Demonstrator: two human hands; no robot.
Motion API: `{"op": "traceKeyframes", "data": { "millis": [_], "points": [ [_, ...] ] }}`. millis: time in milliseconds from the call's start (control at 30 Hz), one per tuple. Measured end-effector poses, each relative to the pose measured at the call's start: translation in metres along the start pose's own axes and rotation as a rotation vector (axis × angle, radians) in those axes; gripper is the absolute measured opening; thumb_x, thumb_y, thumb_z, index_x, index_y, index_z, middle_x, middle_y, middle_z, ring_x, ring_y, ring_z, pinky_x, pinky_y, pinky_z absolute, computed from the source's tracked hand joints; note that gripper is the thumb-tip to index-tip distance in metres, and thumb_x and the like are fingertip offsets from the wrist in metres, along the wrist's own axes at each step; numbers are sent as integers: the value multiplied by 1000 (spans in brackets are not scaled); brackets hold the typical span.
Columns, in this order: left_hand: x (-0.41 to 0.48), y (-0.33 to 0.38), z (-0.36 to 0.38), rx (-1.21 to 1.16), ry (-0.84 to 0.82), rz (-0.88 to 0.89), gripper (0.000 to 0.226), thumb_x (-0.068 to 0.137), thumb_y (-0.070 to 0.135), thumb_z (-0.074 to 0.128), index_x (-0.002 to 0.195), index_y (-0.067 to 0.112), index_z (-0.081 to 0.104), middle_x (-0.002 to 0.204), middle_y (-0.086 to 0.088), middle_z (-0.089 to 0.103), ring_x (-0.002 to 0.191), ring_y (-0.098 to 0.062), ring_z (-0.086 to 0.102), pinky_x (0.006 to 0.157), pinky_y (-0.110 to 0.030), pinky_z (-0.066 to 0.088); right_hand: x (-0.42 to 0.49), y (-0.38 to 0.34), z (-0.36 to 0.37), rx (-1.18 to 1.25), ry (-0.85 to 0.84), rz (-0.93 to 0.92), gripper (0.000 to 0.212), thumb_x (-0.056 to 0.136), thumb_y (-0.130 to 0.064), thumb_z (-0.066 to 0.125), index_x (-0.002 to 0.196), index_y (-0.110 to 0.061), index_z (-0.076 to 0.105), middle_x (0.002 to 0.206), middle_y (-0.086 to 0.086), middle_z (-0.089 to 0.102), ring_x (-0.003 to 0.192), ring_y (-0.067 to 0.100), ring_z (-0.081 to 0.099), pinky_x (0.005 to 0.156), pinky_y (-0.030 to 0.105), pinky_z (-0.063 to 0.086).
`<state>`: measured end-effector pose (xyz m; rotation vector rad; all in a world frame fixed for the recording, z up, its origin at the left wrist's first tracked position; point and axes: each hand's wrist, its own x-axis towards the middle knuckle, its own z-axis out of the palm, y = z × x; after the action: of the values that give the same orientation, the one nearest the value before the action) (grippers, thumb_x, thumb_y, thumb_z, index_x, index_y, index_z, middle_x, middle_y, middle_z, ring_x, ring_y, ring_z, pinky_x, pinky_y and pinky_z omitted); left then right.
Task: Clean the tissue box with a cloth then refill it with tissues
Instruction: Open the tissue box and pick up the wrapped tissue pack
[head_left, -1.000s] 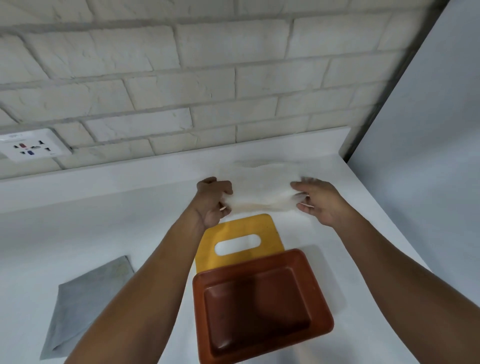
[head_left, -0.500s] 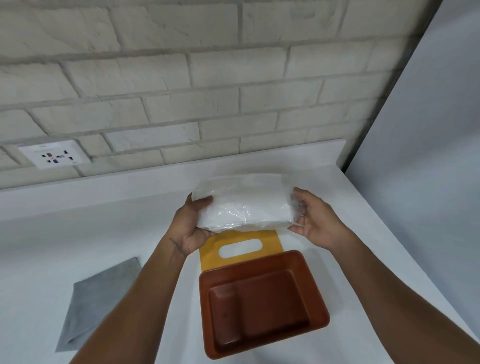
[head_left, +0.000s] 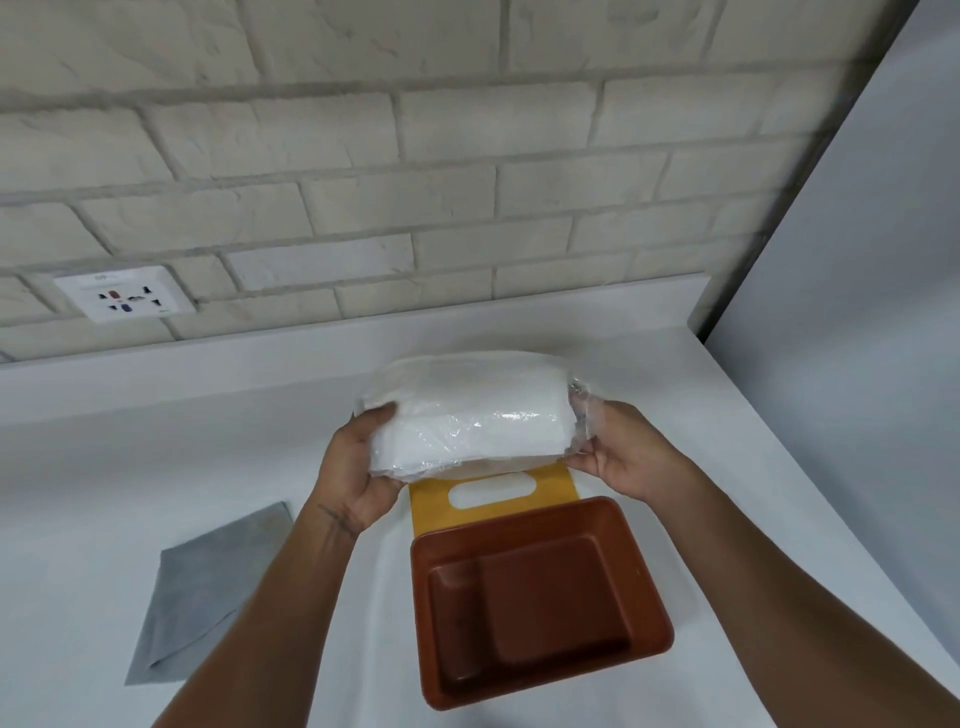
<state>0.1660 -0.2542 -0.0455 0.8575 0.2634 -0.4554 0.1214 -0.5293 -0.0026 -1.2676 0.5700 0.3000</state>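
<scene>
Above the white table (head_left: 727, 467), your left hand (head_left: 353, 467) and right hand (head_left: 623, 452) fingers clasp a plastic-wrapped white tissue pack (head_left: 467, 415); refilling: unwrap it next

My tissue pack (head_left: 467, 415): glossy crinkled plastic wrap. Box (head_left: 540, 608): smooth brown plastic. Cloth (head_left: 208, 587): matt grey. Wall (head_left: 363, 182): rough brick.

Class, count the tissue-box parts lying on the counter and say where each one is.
2. The brown base sits open, nearest the camera; the yellow slotted lid lies flat just behind it, partly covered by the held tissue pack. None seems hidden.
</scene>
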Motion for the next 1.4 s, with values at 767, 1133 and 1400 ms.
{"op": "traceKeyframes", "data": {
  "millis": [767, 1133, 1400],
  "points": [
    [12, 36, 52, 127, -66, 13, 43, 83, 19, 66, 124, 9, 69, 110, -13, 74, 92, -32, 74, 72, -40, 63, 14, 10, 1, 22, 3, 50, 14, 100, -17, 56, 94, -18, 68, 90, 7, 68, 81, 24, 63, 89, 44, 53],
    [25, 62, 72, 454, 115, 144, 11, 94, 26, 67, 101, 34, 69, 104, 4, 70, 94, -24, 67, 75, -39, 54, 19, 9, -11, 302, -112, 48, 40, 82, -46, 62, 111, -19, 70, 103, 9, 70, 98, 32, 66, 93, 45, 50],
    [24, 56, 63, 429, 235, 112, 4, 98, 34, 64, 100, 33, 68, 106, 5, 66, 91, -22, 63, 77, -37, 51, 23, 10, -9, 289, -95, 5, 68, 74, -50, 80, 132, -18, 64, 116, 9, 69, 105, 29, 69, 86, 43, 58]
  ]
}}
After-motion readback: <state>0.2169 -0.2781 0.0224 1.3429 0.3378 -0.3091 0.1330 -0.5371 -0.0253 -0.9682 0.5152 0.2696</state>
